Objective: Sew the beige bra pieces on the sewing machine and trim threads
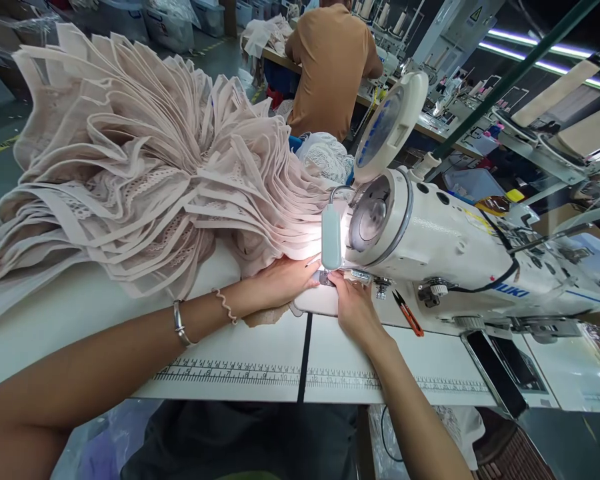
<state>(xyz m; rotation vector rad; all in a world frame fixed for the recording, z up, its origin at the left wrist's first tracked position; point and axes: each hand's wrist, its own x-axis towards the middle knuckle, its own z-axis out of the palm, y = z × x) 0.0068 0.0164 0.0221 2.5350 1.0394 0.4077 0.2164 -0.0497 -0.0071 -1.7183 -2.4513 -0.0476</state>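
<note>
Feeding pink fabric (300,308) under the presser foot (325,277) of the sewing machine (445,247), mid-seam by my judgement; the next move calls for steady guiding. Left hand (285,280) lies flat, fingers spread, pressing the cloth near the desk's (80,320) middle. Right hand (353,307), fingers extended, pins it beside the needle.

The heap of pale pink garment pieces (145,167) is soft matt cloth, part sheer mesh, part lacy openwork, edged with flat bands. The sewing machine (455,247) has a glossy white enamelled body with bright metal about the needle, and its small lamp (331,237) looks like smooth pale plastic. The counter (260,347) is a smooth white laminate with printed rulers; the snips (409,313) have orange plastic handles.
</note>
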